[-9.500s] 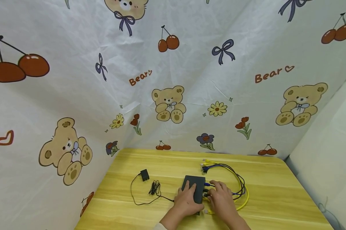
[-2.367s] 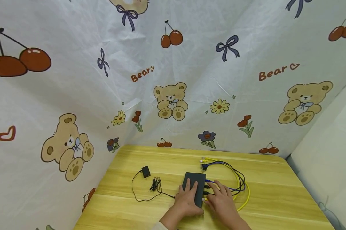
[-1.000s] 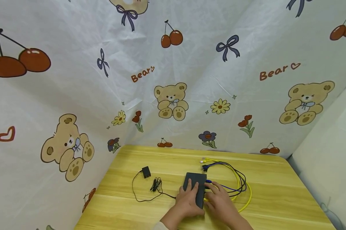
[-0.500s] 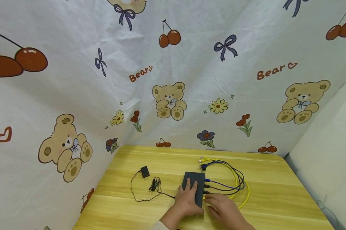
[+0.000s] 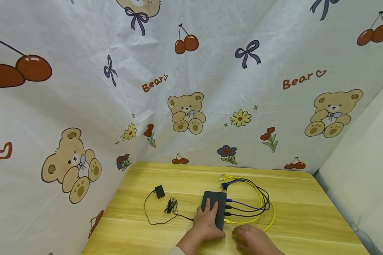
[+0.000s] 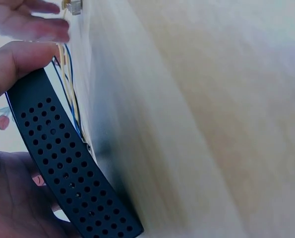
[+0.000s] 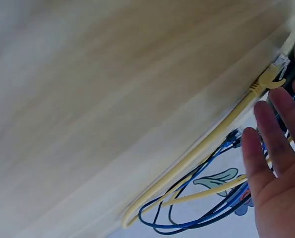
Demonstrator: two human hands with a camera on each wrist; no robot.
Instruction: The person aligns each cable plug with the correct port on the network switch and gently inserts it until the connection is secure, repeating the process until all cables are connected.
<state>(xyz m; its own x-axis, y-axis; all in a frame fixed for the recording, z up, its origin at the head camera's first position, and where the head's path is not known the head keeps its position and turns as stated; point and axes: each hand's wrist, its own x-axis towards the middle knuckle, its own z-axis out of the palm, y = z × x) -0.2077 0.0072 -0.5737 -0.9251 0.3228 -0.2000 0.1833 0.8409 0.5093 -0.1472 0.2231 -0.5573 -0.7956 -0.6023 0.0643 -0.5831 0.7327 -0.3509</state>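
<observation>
A black network switch lies flat on the wooden table, its perforated side wall showing in the left wrist view. My left hand rests on its top with fingers spread, the thumb at its near edge. Blue, black and yellow network cables run to plugs along its right side. My right hand is just right of the switch, over another yellow cable's end. In the right wrist view that yellow plug lies at the fingertips, fingers fairly straight; no grip on it shows.
The cables loop right and back to loose plugs behind the switch. To the left lie a black power adapter and its bundled cord, which leads to the switch. Patterned cloth stands behind the table.
My right hand has come away from the plugs on the switch's right side, toward the near edge and rightward, uncovering the yellow plug there. My left hand stays on the switch.
</observation>
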